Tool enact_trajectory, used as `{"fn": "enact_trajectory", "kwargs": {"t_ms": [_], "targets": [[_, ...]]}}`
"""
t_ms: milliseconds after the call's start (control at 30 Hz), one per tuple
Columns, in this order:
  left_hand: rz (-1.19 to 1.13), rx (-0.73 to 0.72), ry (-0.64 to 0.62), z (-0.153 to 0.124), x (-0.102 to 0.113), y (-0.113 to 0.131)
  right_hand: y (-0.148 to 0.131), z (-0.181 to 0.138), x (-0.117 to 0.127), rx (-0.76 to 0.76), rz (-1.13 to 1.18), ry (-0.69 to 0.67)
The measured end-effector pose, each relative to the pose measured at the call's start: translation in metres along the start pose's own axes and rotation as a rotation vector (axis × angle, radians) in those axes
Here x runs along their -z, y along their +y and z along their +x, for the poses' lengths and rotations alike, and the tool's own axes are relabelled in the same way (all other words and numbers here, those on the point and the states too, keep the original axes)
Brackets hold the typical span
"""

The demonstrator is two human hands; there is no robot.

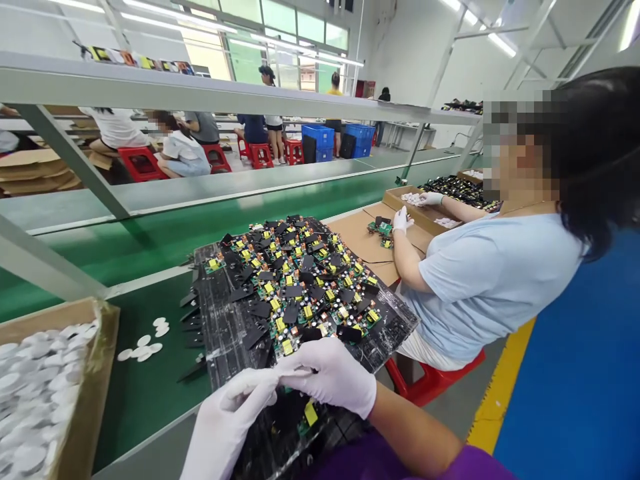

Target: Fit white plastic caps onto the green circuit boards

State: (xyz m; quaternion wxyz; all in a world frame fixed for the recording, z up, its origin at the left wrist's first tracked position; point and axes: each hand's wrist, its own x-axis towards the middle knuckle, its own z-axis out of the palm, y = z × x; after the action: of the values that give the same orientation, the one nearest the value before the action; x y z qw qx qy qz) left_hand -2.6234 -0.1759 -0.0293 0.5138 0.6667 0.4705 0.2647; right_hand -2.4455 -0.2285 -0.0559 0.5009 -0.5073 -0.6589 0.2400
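My left hand (235, 410), in a white glove, is closed in a pinch at the near edge of a black board (227, 347). My right hand (333, 377), gloved too, is pinched against the left fingertips. A small thin white piece (291, 373) shows between the two hands; fingers hide most of it, and its kind is not clear. Just beyond lie many green circuit boards (280, 303) with yellow and black parts, heaped on the black board. Another circuit board (310, 415) with a yellow part lies below my hands, partly covered.
At left, a cardboard box (103, 373) holds many white discs, and several loose white discs (143, 348) lie on the green bench (150, 393). A co-worker (490, 280) in light blue sits at right, gloved hands near a box (400, 197). A white shelf rail (225, 93) crosses above.
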Motion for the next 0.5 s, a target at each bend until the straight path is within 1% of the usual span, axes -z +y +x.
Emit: {"fn": "enact_trajectory", "kwargs": {"t_ms": [133, 233, 333, 400, 500], "targets": [[0.03, 0.018, 0.003, 0.0014, 0.0037, -0.0003, 0.0072, 0.0005, -0.0007, 0.033, 0.057, 0.046], [0.032, 0.037, 0.001, 0.0022, 0.0044, -0.0014, 0.0072, 0.0016, 0.0008, 0.036, 0.077, 0.08], [0.029, 0.03, 0.005, 0.003, 0.0021, -0.0031, 0.0041, 0.0021, 0.0033, 0.016, 0.05, 0.065], [0.048, 0.002, -0.02, 0.0039, -0.0001, -0.0043, 0.0026, 0.0023, 0.0045, 0.015, 0.007, 0.045], [0.078, -0.036, -0.052, 0.0056, -0.0017, -0.0068, 0.003, 0.0022, 0.0041, 0.068, -0.031, 0.03]]}}
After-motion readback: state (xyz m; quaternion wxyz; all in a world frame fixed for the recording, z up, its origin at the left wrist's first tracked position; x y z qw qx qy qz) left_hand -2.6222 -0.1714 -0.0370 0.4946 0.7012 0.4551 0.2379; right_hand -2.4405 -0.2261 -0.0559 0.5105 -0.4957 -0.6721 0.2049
